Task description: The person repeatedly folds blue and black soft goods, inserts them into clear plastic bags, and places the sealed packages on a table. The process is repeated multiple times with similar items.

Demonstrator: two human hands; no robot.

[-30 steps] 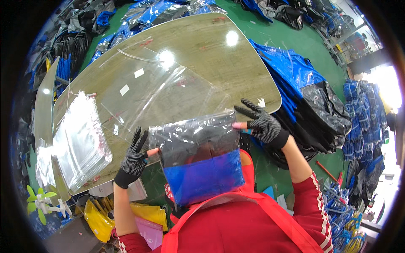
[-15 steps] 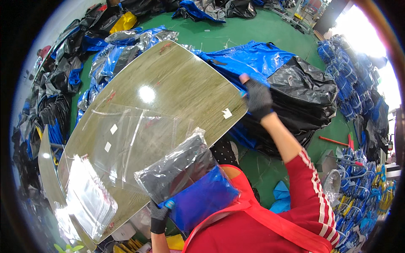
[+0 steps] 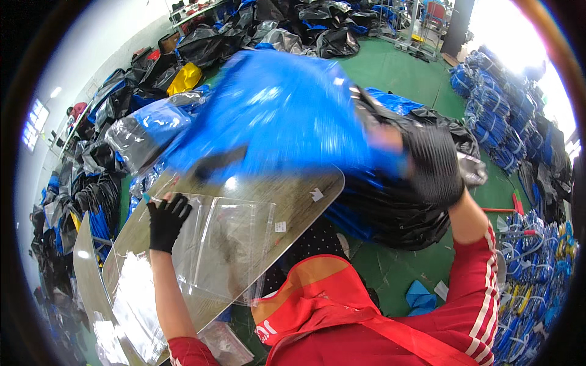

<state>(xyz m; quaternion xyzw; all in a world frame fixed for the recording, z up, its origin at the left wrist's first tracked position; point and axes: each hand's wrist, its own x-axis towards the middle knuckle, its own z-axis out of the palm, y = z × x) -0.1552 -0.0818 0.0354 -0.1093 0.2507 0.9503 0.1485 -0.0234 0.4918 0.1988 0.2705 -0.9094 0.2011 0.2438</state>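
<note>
My right hand (image 3: 432, 168), in a black glove with bare fingertips, is closed on a folded blue and black plastic sheet (image 3: 281, 110). Motion smears both the hand and the sheet, which spreads across the far part of the wood-patterned table (image 3: 305, 204). My left hand (image 3: 168, 222), gloved the same way, lies open with its fingers spread on the table, by the upper edge of a clear plastic bag (image 3: 226, 244). Past the table's left edge is a clear-wrapped grey and blue package (image 3: 149, 131); whether it rests on the pile I cannot tell.
Shiny clear bags (image 3: 137, 305) are stacked at the table's near left. More black sheets (image 3: 397, 213) lie beyond its right edge on the green floor (image 3: 390, 67). Tied blue bundles (image 3: 488, 116) line the right side. A red-handled tool (image 3: 500, 210) lies near them.
The grey and blue package has left my left hand and is now at the far left. My left hand has moved onto the table. My right hand has lifted the blue sheet over it.
</note>
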